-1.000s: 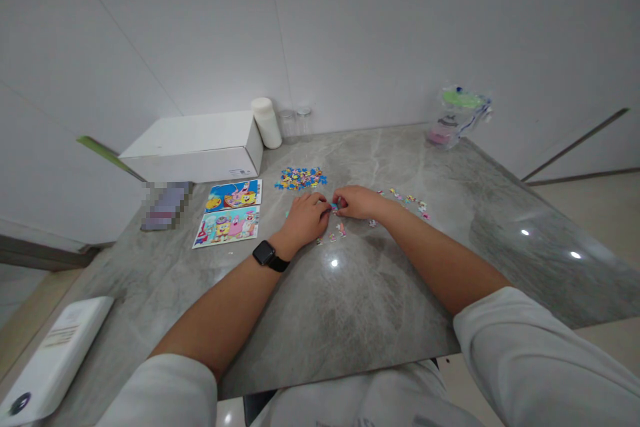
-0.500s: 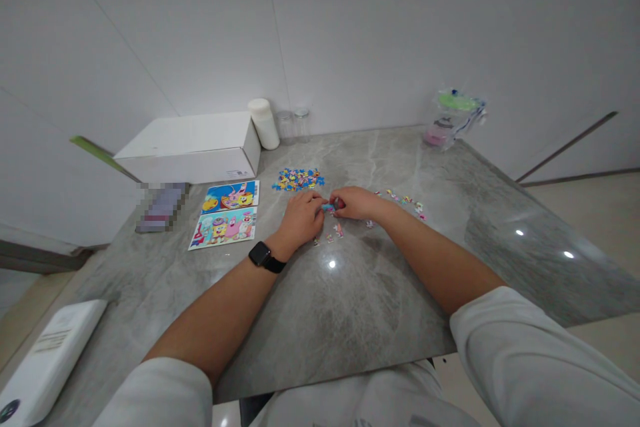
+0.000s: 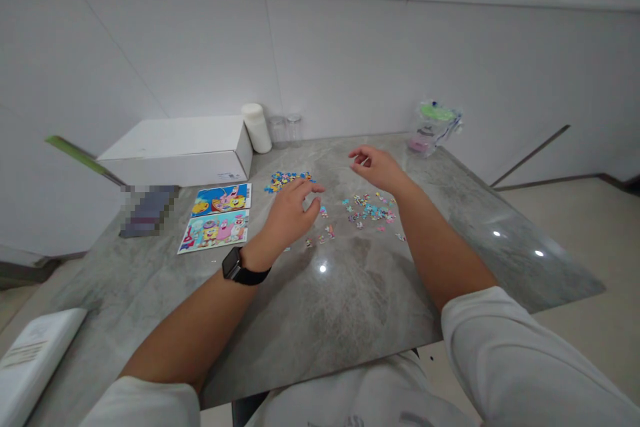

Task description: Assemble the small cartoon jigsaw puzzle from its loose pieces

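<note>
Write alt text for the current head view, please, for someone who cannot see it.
A person's left hand and right hand hover open above a gray table scattered with jigsaw pieces. Two cartoon pictures lie to the left, in front of a white box.

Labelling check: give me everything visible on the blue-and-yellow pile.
The pile is a low, loose heap of small puzzle pieces, mostly blue and yellow, apparently thin card. It lies on the grey table, right of the picture cards and nearer the person than the white bottle. The left hand hides its near right part; contact can't be told. Single pieces are too small to make out.
</note>
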A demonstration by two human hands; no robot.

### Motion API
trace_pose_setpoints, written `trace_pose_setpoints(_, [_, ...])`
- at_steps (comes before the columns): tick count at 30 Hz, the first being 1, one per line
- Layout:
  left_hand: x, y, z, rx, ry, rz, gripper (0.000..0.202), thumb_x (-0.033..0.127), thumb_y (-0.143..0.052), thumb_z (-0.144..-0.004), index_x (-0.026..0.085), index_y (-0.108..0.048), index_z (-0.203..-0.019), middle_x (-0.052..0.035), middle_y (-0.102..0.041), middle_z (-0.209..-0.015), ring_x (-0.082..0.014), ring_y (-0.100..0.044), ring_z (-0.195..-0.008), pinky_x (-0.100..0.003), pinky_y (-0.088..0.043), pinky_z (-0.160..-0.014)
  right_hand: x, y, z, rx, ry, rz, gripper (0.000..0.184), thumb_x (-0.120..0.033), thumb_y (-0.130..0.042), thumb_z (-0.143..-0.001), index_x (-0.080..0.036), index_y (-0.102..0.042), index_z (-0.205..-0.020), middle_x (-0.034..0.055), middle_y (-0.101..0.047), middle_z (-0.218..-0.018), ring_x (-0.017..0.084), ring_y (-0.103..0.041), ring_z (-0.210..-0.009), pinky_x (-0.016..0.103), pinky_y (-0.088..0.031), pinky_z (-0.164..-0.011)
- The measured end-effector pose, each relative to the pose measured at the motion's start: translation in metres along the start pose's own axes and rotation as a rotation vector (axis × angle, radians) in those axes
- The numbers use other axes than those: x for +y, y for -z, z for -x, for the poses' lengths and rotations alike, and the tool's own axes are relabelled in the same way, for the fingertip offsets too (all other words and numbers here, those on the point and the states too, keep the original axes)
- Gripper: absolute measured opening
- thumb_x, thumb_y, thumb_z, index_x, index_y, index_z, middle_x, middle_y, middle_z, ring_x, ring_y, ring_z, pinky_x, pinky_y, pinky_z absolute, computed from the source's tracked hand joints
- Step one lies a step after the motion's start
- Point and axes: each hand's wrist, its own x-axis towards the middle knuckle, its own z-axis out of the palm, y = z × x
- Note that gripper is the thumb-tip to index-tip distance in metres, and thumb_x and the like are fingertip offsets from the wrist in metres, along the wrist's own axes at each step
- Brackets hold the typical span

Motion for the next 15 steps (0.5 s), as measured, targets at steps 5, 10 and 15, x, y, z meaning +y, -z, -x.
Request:
trace_pose_setpoints(5, [0.020,0.019,0.002,0.028,-0.021,0.014,0.021,0.024,-0.057,-0.098,0.024,-0.071,-0.114,-0.0046,-0.073,-0.114,-0.0230,-0.067,-0.109,-0.041,-0.053,-0.104,0.031,0.014,0.016,0.057,-0.098,0.059,0.035,-0.032,-0.065,-0.093,-0.017,-0.071,-0.125,0.0079,-0.076,-0.106,0.018,-0.065,-0.083,0.030,-0.048,-0.081])
trace_pose_setpoints(10, [0.030,0.036,0.004,0.055,-0.068,0.010,0.022,0.026,-0.057,-0.099,0.023,-0.071,-0.115,-0.0043,-0.074,-0.113,-0.0210,-0.067,-0.101,-0.039,-0.053,-0.100,0.049,-0.004,0.048,-0.059,-0.090,0.202,0.025,-0.029,-0.064,-0.095,-0.017,-0.076,-0.114,0.0074,-0.077,-0.103,0.018,-0.066,-0.085,0.030,-0.047,-0.083])
trace_pose_setpoints(15, [0.026,0.046,0.019,0.026,-0.050,-0.018,0.022,0.028,-0.057,-0.099,0.025,-0.071,-0.115,-0.0038,-0.074,-0.113,-0.0209,-0.067,-0.097,-0.039,-0.055,-0.097,0.057,-0.013,0.072,-0.152,-0.085,0.288,0.023,-0.027,-0.061,-0.098,-0.019,-0.077,-0.112,0.0081,-0.077,-0.107,0.019,-0.066,-0.091,0.029,-0.046,-0.086])
